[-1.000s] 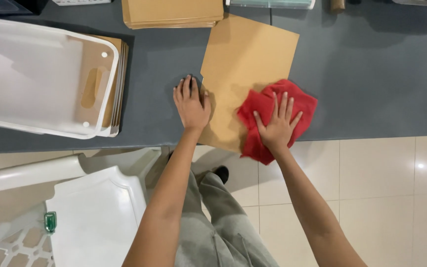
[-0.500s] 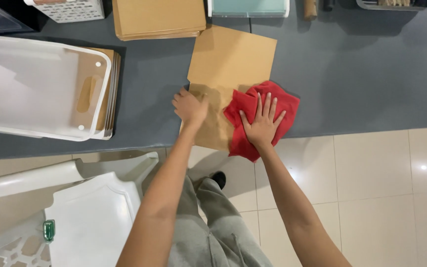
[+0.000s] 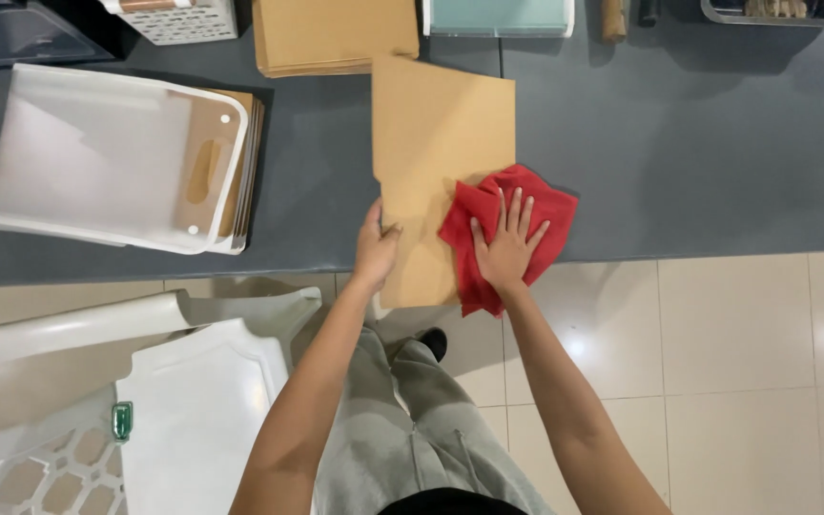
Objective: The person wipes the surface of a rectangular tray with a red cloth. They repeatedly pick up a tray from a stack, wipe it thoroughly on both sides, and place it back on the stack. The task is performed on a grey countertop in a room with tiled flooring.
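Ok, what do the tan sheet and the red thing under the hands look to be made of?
The tan sheet looks like thin fibreboard or stiff card: flat, matte, with clean-cut edges; which one, I cannot tell. The red thing looks like soft cloth: it bunches and wrinkles under the flat right hand. The left hand grips the sheet's edge.

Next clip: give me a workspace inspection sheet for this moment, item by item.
Surface: dark grey table, its near edge above a tiled floor.
Job's things: tan board panel lying flat, overhanging the near edge; red cloth on its right part.
Clutter: white plastic tray over stacked brown boards; another board stack; bins along the far edge.
Grips: left hand grips the panel's left edge; right hand pressed flat, fingers spread, on the cloth.
Cables: nothing seen.
Surroundings: white plastic chair at lower left; the person's grey trousers below.
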